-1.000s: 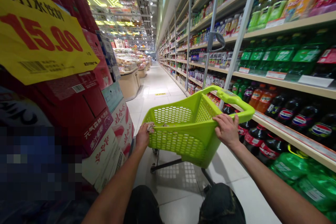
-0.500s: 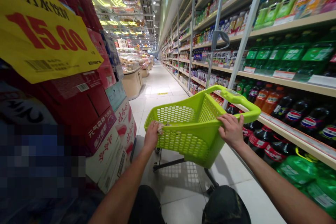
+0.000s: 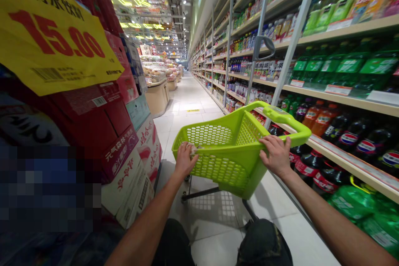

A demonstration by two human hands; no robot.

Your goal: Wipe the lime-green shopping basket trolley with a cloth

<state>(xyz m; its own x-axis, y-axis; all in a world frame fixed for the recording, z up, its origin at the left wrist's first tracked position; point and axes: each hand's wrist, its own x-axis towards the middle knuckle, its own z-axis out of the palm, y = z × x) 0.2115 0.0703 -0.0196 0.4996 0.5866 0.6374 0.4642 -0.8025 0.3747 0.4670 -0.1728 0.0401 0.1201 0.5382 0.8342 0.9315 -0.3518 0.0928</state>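
The cart [image 3: 232, 150] stands at the centre of the frame, its front end towards the left and its handle [image 3: 301, 131] towards the right. It is turned across the aisle, which seems to bring one whole long side within reach of both hands.

The left hand [image 3: 185, 159] is at the front end, left of centre, its fingers bent over the near rim and closed on a pale cloth [image 3: 193, 149]. Only an edge of the cloth shows past the fingers, so how much is bunched beneath cannot be told; it looks pinned between fingers and rim, which would keep it from slipping.

The right hand [image 3: 277, 153], right of centre, lies on the rim near the handle. Its fingers are curled loosely over the edge and the thumb stands apart; it has hold of nothing but the cart, probably to steady it, since it rests on wheels.

Two knees [image 3: 264, 243] show at the bottom of the frame, so the person is low down, apparently to have the basket's side at arm height. Stacked boxes [image 3: 121, 174] fill the left below a yellow price sign [image 3: 62, 37], and drink shelves [image 3: 343, 95] line the right.
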